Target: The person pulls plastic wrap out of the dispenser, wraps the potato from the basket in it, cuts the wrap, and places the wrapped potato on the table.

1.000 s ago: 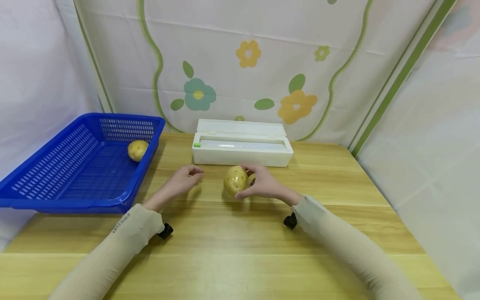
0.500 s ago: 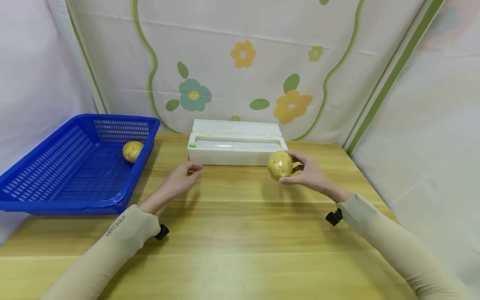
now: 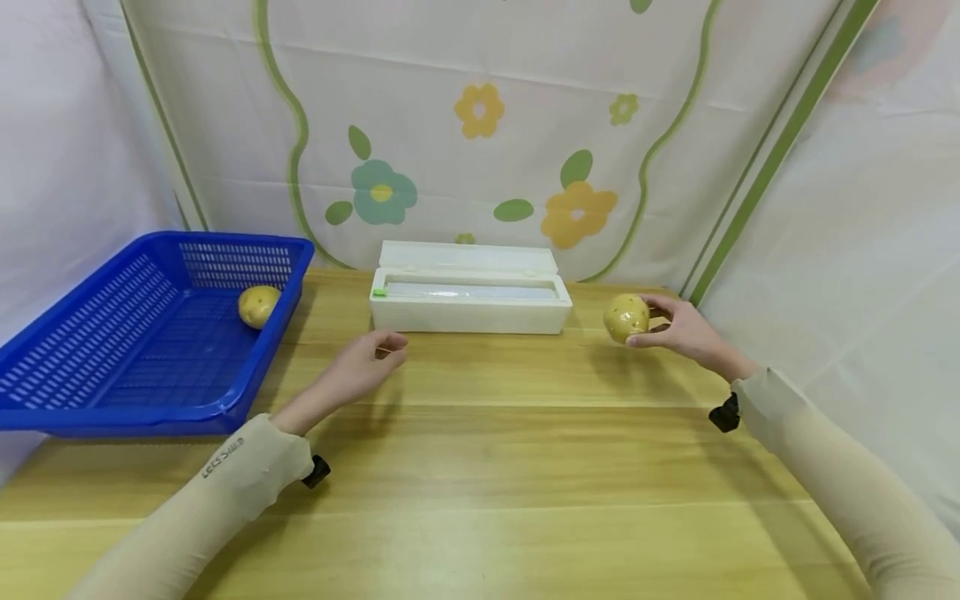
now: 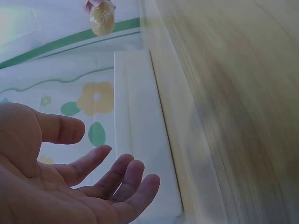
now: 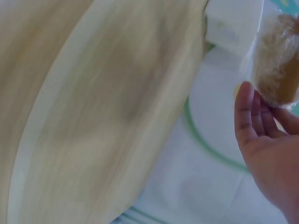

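Two hands on my feed, one potato gripped. My right hand [image 3: 686, 333] pinches the potato [image 3: 627, 319] between thumb and fingers, at the hand's left side, raised over the table [image 3: 480, 467] with a soft shadow below. I read it as right of the white box [image 3: 471, 317], apart from it. Clear wrap [image 5: 268, 58] shows round the potato in my right wrist view.

My left hand [image 3: 363, 362] is relaxed, fingers loosely bent, nothing held; it hovers near the box's left front, well apart from the potato. From the left wrist I get the potato beyond the box's far end.

Blue basket [image 3: 247, 387] left of my left hand, second potato [image 3: 258, 307] in it by the right wall. Box stands at the table's back, lid [image 3: 467, 257] tipped back, small green tab [image 3: 379, 292] at its left end. Flowered curtain [image 3: 435, 100] behind. Beige sleeves [image 3: 225, 483] on both arms.
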A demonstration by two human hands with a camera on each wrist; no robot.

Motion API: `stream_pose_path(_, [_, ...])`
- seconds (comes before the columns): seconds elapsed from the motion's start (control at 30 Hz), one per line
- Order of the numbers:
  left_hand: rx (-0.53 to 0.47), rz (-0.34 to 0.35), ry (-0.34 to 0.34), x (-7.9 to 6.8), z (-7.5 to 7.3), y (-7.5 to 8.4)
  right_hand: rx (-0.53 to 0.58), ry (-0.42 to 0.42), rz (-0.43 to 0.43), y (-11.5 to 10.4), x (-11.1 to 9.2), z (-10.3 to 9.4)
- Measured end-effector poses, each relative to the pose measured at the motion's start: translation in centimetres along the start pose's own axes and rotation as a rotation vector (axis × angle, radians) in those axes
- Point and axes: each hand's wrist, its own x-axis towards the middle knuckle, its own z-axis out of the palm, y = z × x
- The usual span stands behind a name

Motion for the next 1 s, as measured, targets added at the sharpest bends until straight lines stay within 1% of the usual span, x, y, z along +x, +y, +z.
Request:
stream_pose_path(0.1, [0.005, -0.006, -0.004, 0.0, -0.1, 0.0, -0.042, -0.013, 0.035, 1.8, 0.4, -1.1])
stream_pose_path(0.2, [0.01, -0.006, -0.007, 0.1, -0.1, -0.1, -0.053, -0.029, 0.054, 3.2, 1.0, -1.7])
stream_pose_path(0.3, [0.017, -0.009, -0.007, 0.0, 0.0, -0.1, -0.04, -0.05, 0.072, 4.1, 1.3, -2.0])
stream_pose_path(0.43, [0.02, -0.018, -0.007, -0.2, 0.1, -0.2, -0.021, -0.071, 0.099, 4.9, 1.7, -2.4])
stream_pose_path(0.5, [0.021, -0.018, -0.007, -0.2, 0.1, -0.2, -0.032, -0.083, 0.101, 5.4, 1.9, -2.6])
stream_pose_path(0.73, [0.018, -0.015, -0.006, -0.3, 0.2, -0.2, -0.032, -0.077, 0.132, 7.0, 2.4, -3.2])
stream_pose_path(0.9, [0.026, -0.019, -0.008, -0.3, 0.2, -0.2, -0.042, -0.129, 0.133, 7.9, 2.5, -3.6])
stream_pose_path(1.0, [0.03, -0.024, -0.014, -0.2, 0.2, -0.2, -0.037, -0.162, 0.127, 8.0, 2.5, -3.6])
